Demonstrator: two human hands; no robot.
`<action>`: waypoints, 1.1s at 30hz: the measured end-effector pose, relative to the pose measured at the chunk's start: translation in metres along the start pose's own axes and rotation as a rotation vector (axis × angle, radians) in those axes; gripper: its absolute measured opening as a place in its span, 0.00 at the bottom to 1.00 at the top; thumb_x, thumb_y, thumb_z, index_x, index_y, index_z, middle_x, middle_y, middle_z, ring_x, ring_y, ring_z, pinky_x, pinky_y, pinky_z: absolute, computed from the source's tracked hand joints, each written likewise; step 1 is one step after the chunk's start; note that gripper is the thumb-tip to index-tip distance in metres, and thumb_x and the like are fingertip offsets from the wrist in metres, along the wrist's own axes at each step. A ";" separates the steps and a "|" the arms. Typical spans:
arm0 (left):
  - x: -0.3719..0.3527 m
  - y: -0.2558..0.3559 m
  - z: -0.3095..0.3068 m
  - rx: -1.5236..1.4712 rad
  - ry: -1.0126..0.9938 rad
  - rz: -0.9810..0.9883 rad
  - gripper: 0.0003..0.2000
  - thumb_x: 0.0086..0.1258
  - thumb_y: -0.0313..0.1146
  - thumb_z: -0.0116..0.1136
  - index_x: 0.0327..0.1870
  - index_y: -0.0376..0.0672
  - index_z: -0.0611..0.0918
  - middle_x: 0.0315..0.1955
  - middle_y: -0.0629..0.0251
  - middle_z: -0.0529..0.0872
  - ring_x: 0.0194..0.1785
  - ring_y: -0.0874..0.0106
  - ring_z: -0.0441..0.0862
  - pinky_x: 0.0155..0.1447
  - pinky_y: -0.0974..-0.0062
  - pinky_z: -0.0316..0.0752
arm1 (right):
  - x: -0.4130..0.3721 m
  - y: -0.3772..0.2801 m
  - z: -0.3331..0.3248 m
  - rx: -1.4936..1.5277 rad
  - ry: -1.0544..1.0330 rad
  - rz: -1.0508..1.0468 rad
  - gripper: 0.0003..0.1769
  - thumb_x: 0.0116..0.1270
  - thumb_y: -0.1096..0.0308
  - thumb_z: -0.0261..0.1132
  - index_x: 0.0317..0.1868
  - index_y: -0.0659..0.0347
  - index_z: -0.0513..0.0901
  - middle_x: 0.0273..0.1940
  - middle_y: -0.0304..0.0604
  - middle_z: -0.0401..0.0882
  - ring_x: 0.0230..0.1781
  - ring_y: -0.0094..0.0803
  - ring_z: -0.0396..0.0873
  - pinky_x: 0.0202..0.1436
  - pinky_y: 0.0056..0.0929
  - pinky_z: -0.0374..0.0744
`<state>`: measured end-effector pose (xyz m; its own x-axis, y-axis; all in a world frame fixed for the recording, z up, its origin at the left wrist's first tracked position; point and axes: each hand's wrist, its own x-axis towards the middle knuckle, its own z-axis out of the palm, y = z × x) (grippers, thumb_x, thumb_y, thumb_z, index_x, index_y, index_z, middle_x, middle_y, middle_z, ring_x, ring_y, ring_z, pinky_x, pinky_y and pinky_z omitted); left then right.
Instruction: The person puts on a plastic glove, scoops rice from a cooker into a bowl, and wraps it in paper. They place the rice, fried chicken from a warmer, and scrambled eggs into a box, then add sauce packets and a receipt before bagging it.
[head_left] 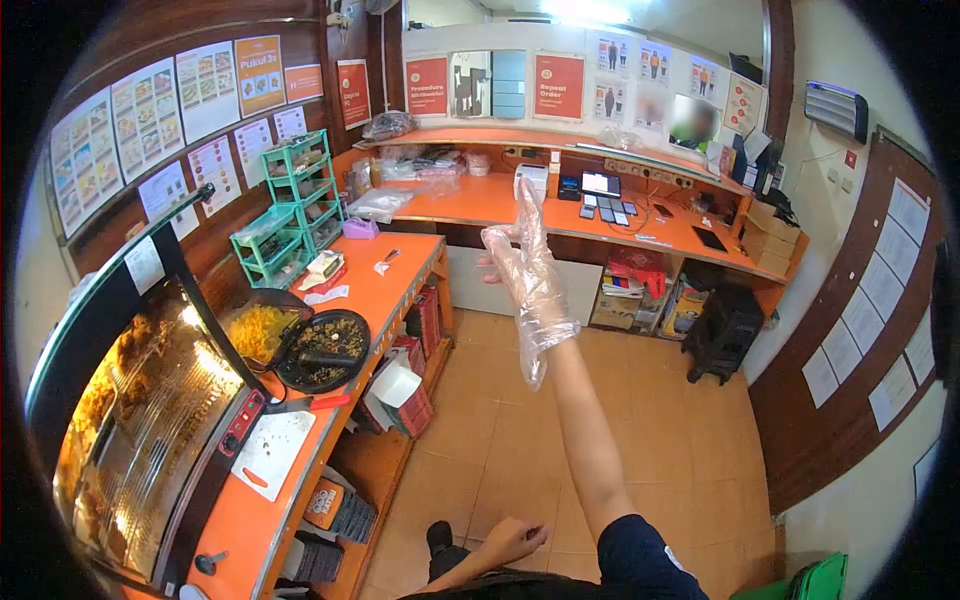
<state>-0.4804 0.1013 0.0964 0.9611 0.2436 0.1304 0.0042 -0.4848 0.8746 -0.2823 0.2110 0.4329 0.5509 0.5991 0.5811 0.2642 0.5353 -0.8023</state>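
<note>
well, out goes the reach: the right hand (532, 285) is held up mid-air in front of the body, over the tiled floor (470, 430), and on it sits a clear plastic glove (545, 305). the fingers inside are spread apart, some pointing up and away, others angled off to the left, and they've got hold of nothing. down low comes the left hand (515, 540), bare, near the body, its fingers loosely curled; whether anything is tucked inside them, i can't tell.

look at that glove, all shine and wrinkles! it should handle as next to weightless, limp and slick, with film thin enough to tear under a hard tug or a sharp nail. baggy round the wrist, too, with a loose flap (534, 372) drooping below. so the cuff (560, 332) looks the best place to take hold: a soft pinch on the slack, a steady pull, nothing sudden. the fingertips would be a poor grip, slippery and easily split.

off to the left, well apart from both hands, the orange worktop (420, 252) carries a dark pan (366, 350) and a white cutting board (272, 455).
</note>
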 end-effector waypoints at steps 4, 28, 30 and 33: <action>0.001 0.002 -0.004 -0.003 -0.032 -0.026 0.15 0.72 0.40 0.57 0.31 0.38 0.84 0.21 0.52 0.83 0.25 0.53 0.82 0.31 0.60 0.75 | 0.001 0.003 -0.002 0.011 0.008 -0.022 0.43 0.73 0.63 0.63 0.80 0.38 0.48 0.50 0.45 0.75 0.37 0.30 0.83 0.37 0.26 0.84; 0.073 0.027 -0.013 -0.372 0.113 0.114 0.23 0.78 0.38 0.48 0.67 0.32 0.68 0.58 0.56 0.75 0.58 0.66 0.75 0.62 0.66 0.69 | -0.135 0.027 -0.059 0.290 0.416 0.228 0.37 0.77 0.58 0.58 0.79 0.54 0.51 0.51 0.40 0.77 0.56 0.29 0.74 0.68 0.36 0.71; 0.084 -0.006 0.002 -0.299 0.095 0.178 0.24 0.79 0.38 0.47 0.69 0.32 0.67 0.63 0.57 0.72 0.62 0.63 0.73 0.66 0.65 0.67 | -0.143 0.023 -0.065 0.335 0.469 0.252 0.37 0.77 0.57 0.57 0.79 0.53 0.51 0.51 0.40 0.77 0.56 0.29 0.74 0.68 0.38 0.71; 0.084 0.045 0.002 -0.318 0.142 0.145 0.17 0.79 0.36 0.48 0.58 0.30 0.75 0.48 0.60 0.82 0.52 0.70 0.77 0.56 0.67 0.72 | -0.154 0.019 -0.076 0.369 0.523 0.260 0.35 0.78 0.56 0.55 0.79 0.52 0.52 0.52 0.40 0.77 0.57 0.30 0.74 0.68 0.40 0.72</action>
<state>-0.3991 0.0981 0.1455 0.8975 0.3159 0.3077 -0.2370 -0.2429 0.9407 -0.3018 0.0836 0.3181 0.8940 0.4188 0.1592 -0.1639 0.6363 -0.7538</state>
